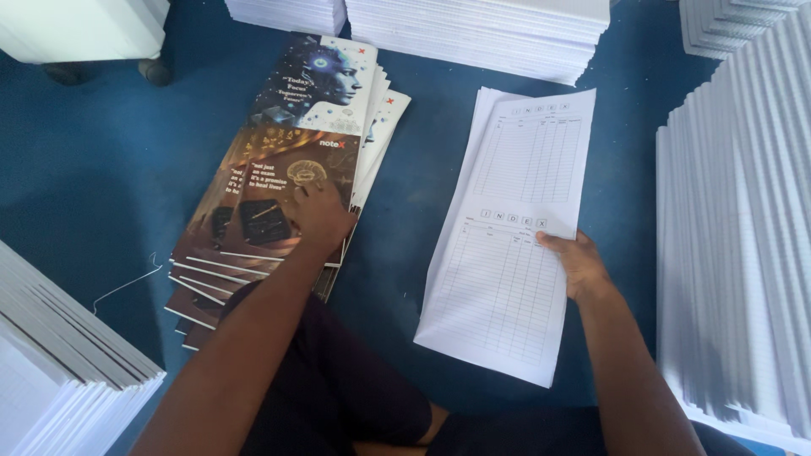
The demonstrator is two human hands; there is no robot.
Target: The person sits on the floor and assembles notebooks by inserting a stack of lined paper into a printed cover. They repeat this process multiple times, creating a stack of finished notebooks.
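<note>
My left hand (319, 215) rests fingers-down on the top sheet of a fanned stack of printed cover sheets (283, 160), glossy with dark blue and brown pictures, lying on the blue floor at centre left. My right hand (574, 262) grips the right edge of a white sheet with printed index tables (507, 245), thumb on top; this sheet lies on a small pile of like sheets at centre right. My legs in dark clothing show at the bottom.
Tall stacks of white ruled paper stand at right (743, 228), at bottom left (59, 363) and along the top (481, 29). A white object (84, 25) sits at top left. A thin thread (127, 283) lies on the blue floor (101, 169).
</note>
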